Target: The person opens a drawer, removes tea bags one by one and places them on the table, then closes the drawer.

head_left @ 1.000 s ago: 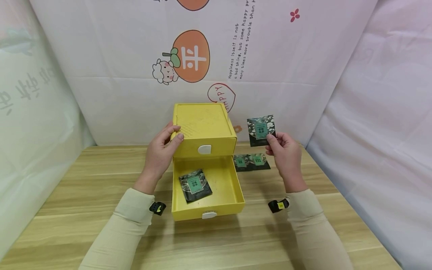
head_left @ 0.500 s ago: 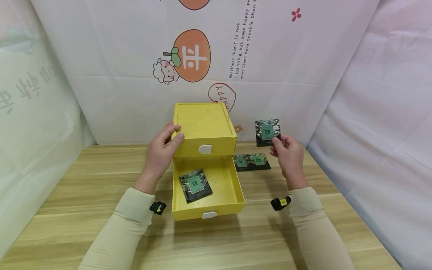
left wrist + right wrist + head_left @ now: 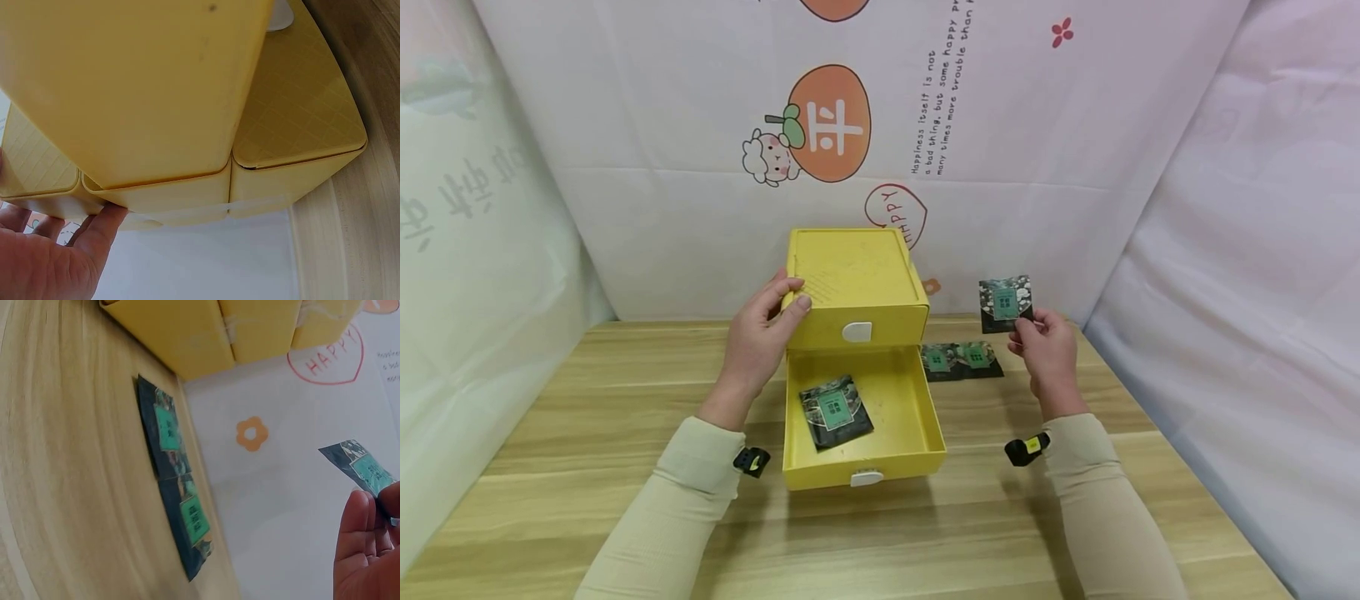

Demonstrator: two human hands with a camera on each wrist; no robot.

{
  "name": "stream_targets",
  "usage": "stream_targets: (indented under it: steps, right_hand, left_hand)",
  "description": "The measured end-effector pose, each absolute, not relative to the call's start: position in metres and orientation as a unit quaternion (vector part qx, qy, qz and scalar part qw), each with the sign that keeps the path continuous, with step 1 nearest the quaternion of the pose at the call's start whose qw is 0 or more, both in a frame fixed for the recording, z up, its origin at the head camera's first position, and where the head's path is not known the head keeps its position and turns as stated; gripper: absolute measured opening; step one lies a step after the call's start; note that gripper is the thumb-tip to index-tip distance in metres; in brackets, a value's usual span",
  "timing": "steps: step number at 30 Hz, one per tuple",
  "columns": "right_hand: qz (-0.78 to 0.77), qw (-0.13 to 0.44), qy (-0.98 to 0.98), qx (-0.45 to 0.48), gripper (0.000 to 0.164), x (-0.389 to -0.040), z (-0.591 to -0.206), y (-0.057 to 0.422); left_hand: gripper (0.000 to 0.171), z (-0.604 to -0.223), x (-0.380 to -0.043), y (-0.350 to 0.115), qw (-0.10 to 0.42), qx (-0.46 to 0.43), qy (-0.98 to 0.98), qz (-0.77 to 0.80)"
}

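Observation:
A yellow drawer unit (image 3: 857, 267) stands upright against the back, with a drawer (image 3: 891, 400) below the top one pulled out. In that drawer lies a dark sachet (image 3: 837, 411) with a green label. My left hand (image 3: 758, 342) grips the upper left edge of the unit, thumb near the front corner; the left wrist view shows its thumb (image 3: 103, 234) at the side wall. Raised over the right of the table, my right hand (image 3: 1048, 354) pinches another sachet (image 3: 1004, 302) by its lower right corner, label facing me.
Two joined sachets (image 3: 181, 481) lie flat on the wooden table (image 3: 647, 400), right of the unit near the back. A printed white cloth (image 3: 1000, 208) hangs behind, with more cloth at both sides. The open drawer juts toward me.
My right hand has moved right and slightly down with the pinched sachet, away from the drawer unit. My left hand keeps its grip in place.

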State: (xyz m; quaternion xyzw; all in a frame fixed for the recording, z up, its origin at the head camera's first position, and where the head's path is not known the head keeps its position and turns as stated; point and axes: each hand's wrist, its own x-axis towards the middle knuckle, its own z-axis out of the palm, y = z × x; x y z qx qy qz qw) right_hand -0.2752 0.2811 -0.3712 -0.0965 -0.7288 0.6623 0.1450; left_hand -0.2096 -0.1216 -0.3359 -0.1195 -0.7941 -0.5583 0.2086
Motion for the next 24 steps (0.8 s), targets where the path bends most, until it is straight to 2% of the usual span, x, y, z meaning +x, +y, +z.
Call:
stream_targets:
  steps: [20,24]
  right_hand:
    - [0.647,0.092,-0.738,-0.17,0.045,-0.296,-0.409,0.305]
    - [0.654,0.094,-0.732,-0.169,0.041,-0.297,-0.416,0.307]
  left_hand:
    - [0.048,-0.336,-0.209,-0.121,0.207,-0.114,-0.798,-0.554]
    - [0.048,-0.336,-0.209,-0.121,0.207,-0.115,-0.798,-0.554]
